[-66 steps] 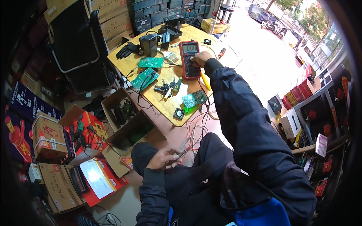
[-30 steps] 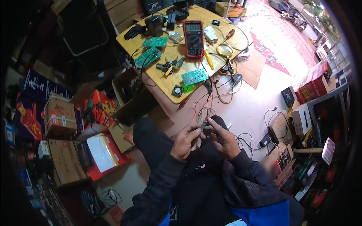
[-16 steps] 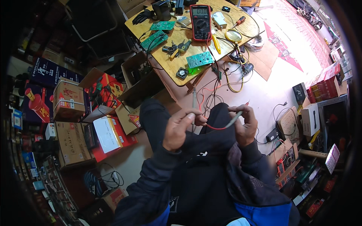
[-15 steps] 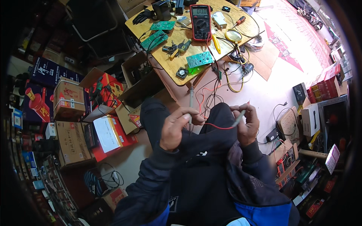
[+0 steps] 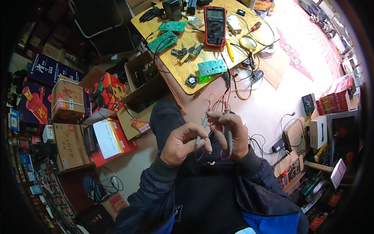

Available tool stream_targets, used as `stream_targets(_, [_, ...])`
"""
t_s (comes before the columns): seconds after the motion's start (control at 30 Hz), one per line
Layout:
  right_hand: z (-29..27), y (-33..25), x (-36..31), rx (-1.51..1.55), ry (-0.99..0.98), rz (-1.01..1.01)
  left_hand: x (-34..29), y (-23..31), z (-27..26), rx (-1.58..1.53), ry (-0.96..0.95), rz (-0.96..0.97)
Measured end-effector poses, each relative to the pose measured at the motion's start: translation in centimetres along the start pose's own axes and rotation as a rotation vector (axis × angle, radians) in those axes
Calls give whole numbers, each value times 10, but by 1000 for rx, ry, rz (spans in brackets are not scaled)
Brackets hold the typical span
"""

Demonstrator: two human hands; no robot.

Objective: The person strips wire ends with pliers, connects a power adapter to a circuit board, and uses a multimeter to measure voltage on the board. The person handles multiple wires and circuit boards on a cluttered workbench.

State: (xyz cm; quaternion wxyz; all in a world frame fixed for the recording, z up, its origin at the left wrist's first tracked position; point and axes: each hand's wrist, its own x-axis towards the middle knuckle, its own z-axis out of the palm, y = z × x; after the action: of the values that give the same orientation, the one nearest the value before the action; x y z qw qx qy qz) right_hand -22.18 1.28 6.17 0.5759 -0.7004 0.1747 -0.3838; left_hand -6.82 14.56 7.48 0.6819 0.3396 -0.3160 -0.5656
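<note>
My left hand (image 5: 184, 143) is closed on a grey test probe (image 5: 202, 130), its tip pointing up and away from me. My right hand (image 5: 235, 134) pinches a second grey test probe (image 5: 230, 142), with a red lead looping from its lower end. Both hands are close together over my lap, and the two probes stand nearly upright side by side, a small gap between them. On the wooden table (image 5: 156, 64) ahead, a red and dark grey multimeter (image 5: 215, 29) lies face up with its display lit. Its leads run off the table's near edge toward my hands.
Green circuit boards (image 5: 212, 67), a small fan (image 5: 191, 80), pliers (image 5: 191, 54), a yellow cutter (image 5: 230, 51), a magnifying glass (image 5: 247, 42) and a black glove (image 5: 150, 14) lie on the table. Cardboard boxes (image 5: 70, 146) are stacked left; cables (image 5: 261, 142) and cartons (image 5: 335, 99) are at right.
My right hand has moved left with its probe, from well apart to right beside my left hand. The left probe now leans a little to the right. The view has shifted slightly.
</note>
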Motion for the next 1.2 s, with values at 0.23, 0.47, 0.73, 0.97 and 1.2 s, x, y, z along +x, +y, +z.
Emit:
stream_targets(0.23, [13,8,20,-145,-118,-56,11,0,-24,-248,-72,106])
stream_targets(0.47, [36,18,32,-82,-16,10,29,-1,-30,603,269,189])
stream_targets(0.73, [38,23,57,-78,31,74,59,-13,-70,822,458,327])
stream_targets(0.97, [13,16,66,-197,184,22,83,-23,-83,379,615,408])
stream_targets(1.2, [10,33,71,-3,293,129,89,-25,-84,358,650,407])
